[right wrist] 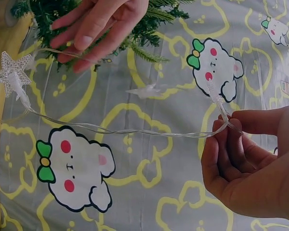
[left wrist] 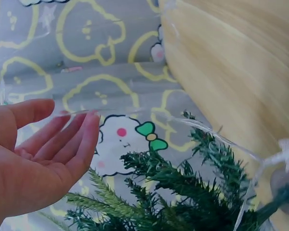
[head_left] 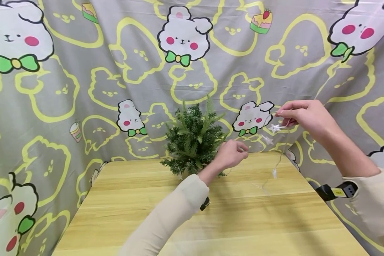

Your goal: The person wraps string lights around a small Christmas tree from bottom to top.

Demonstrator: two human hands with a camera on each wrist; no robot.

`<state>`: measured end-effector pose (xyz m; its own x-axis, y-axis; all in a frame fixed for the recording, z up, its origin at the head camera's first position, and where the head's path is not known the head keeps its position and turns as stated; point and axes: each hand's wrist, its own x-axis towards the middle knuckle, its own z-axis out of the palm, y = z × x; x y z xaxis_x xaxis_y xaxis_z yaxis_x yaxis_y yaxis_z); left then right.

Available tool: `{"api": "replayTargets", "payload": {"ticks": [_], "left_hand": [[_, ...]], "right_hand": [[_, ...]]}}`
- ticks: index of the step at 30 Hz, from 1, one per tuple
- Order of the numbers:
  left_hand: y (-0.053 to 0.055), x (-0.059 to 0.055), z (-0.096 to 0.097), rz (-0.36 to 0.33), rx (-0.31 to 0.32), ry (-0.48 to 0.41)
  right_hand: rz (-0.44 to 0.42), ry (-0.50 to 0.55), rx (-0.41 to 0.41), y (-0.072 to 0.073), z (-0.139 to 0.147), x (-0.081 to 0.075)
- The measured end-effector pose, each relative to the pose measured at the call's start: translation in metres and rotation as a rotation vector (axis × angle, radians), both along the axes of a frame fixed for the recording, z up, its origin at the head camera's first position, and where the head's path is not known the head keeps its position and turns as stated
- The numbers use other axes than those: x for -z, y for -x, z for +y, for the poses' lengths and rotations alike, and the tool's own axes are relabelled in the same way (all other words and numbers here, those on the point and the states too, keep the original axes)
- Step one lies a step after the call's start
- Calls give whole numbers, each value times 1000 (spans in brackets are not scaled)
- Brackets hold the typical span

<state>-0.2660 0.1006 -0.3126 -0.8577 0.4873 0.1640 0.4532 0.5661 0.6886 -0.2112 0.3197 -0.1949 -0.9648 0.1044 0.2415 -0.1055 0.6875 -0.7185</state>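
My right hand (head_left: 308, 115) is raised above the table's right side, pinching the clear wire of a star string light (right wrist: 135, 132) between thumb and fingers. White plastic stars (head_left: 275, 128) hang from the wire near that hand, and another star (head_left: 274, 173) dangles lower. A small artificial Christmas tree (head_left: 192, 138) stands upright near the table's back edge, its base partly hidden by my left arm. Beside its right branches is my left hand (head_left: 231, 153), fingers loosely extended and thumb apart. Part of the wire runs past the left fingertips (left wrist: 90, 118) toward the branches.
The light wood table (head_left: 115, 199) reaches back to a grey curtain (head_left: 192, 81) printed with rabbits and yellow outlines, which also hangs along both sides. A black strap with a small device (head_left: 337, 192) is at the right wrist.
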Motion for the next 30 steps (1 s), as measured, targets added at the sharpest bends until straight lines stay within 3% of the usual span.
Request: {"api": "replayTargets", "payload": {"ticks": [8,12,15,20,25,30], "left_hand": [[2,2,-3,-39,24,-5],[1,-7,-11,-122,69,-41],[-2,-22,-19,-178,110,-51],[-7,-57,-36,-172,157,-41],[-9,-89,-49,-150,126,-140],[-8,-110,-54,-82,46,-229]], "right_hand": [[5,-6,15,4,5,4],[5,-5,19,5,7,6],[6,-9,27,6,9,8],[6,-9,30,8,12,10],[10,-20,31,10,12,9],[4,-10,18,11,10,8]]}}
